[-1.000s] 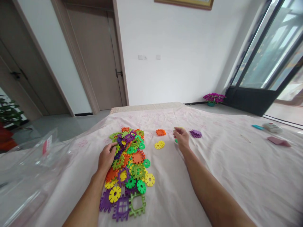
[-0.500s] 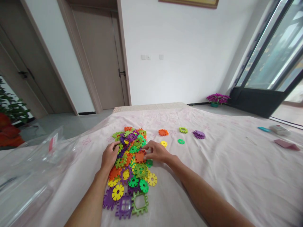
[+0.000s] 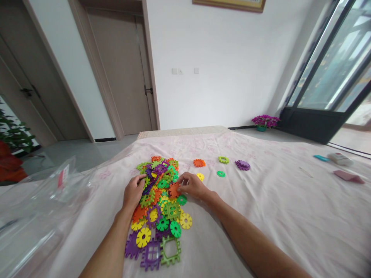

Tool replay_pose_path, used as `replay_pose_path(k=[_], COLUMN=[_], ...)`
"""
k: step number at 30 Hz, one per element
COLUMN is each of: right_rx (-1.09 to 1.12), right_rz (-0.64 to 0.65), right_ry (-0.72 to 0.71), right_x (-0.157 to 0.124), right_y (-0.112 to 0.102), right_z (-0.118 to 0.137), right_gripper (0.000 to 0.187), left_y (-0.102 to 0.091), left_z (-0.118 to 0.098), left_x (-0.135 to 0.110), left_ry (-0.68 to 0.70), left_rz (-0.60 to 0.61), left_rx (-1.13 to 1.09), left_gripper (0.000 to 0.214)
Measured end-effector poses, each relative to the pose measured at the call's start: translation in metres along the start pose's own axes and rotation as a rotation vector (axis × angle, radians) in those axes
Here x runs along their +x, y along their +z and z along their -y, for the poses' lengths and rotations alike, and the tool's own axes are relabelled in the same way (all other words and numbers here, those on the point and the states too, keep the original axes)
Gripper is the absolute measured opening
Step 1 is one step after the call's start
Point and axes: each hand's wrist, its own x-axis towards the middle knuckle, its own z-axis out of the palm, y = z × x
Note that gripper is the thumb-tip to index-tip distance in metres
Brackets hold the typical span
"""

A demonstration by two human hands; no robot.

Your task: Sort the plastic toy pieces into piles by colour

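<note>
Pinching a tile [image 3: 174, 190], the right hand [image 3: 192, 185] is facing the half-uncurled left hand [image 3: 134, 193] across the pile [image 3: 158, 212]. Plastic [image 3: 43, 200] is lying leftward, a disc [image 3: 221, 174] rightward.

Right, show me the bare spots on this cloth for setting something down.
The widest bare stretch of cloth lies between the right forearm and the pink item. Smaller patches: between that forearm and the piled pieces, and between the left forearm and the clear plastic. The piled pieces, between left hand and right hand, are crowded.
</note>
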Motion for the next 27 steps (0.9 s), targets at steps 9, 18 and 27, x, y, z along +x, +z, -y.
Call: replay_pose_path(k=[9, 18, 27], right_rx=[0.474, 0.738, 0.334], right_rz=[-0.32, -0.695, -0.721], right_ry=[0.227, 0.339, 0.272], right_x=[0.01, 0.015, 0.013], right_y=[-0.026, -0.063, -0.06], right_z=[-0.019, -0.05, -0.056], right_gripper=[0.03, 0.03, 0.032], left_y=[0.0, 0.002, 0.003], left_z=[-0.001, 0.004, 0.006], left_x=[0.0, 0.001, 0.001], left_ry=[-0.006, 0.003, 0.017], left_rz=[0.005, -0.003, -0.007], left_rx=[-0.013, -0.009, -0.005], left_gripper=[0.033, 0.033, 0.034])
